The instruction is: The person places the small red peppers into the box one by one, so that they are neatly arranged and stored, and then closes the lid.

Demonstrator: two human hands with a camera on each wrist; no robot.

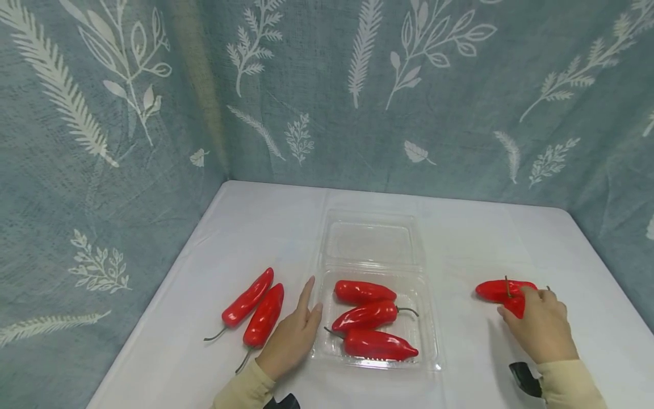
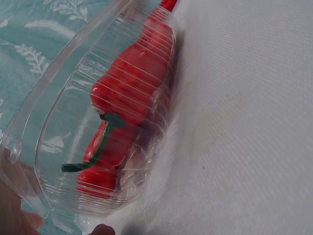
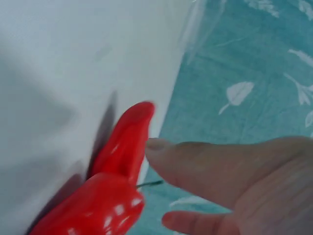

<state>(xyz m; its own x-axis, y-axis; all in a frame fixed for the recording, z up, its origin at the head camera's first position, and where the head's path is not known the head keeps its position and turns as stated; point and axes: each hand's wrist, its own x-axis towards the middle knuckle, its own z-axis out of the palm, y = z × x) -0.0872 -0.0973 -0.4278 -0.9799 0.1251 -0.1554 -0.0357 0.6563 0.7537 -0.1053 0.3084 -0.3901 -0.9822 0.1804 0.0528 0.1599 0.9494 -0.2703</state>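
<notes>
In the container (image 1: pixel 410 288), red peppers (image 1: pixel 364 316) (three).

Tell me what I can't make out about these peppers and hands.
Head view: part of the nearer right-side pepper, and whether it's gripped, hidden by the right hand.
Left wrist view: most of the left hand, cut off by the frame edges.
Right wrist view: one end of the front pepper, cut off by the bottom edge.

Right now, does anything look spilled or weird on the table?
Nothing looks spilled, but the white cloth near the clear box has a faint brownish smudge, odd because the cloth around looks plain.
</notes>
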